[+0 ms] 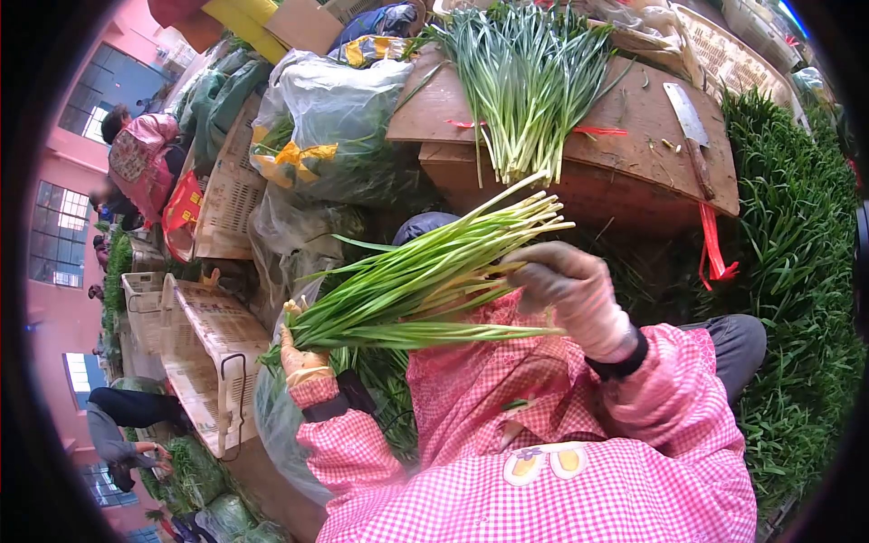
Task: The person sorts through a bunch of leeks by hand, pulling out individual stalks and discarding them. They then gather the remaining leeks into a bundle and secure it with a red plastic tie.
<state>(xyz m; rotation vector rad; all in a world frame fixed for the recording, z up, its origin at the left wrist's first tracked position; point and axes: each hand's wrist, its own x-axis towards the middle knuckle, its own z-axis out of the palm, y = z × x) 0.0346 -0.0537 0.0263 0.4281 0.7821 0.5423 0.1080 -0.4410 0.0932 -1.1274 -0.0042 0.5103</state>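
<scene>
A loose bunch of garlic chives [425,281] lies across my lap, its pale stem ends fanned out to the right. My left hand [303,357] is wrapped around the leafy end of this bunch. My right hand [575,294], in a dirty pale glove, is closed at the stem ends, fingertips pinching a yellowish stalk. Ahead of me a bigger heap of garlic chives [529,90] sits on a wooden board [652,136], with a red tie [597,131] beneath it. A cleaver [688,118] rests on the board's right side.
Loose greens [787,244] are piled on the right. To the left stand plastic crates [213,353] and a clear bag of greens [339,118]. Red ribbons [715,249] hang off the board's corner. A person in pink [145,163] works farther left.
</scene>
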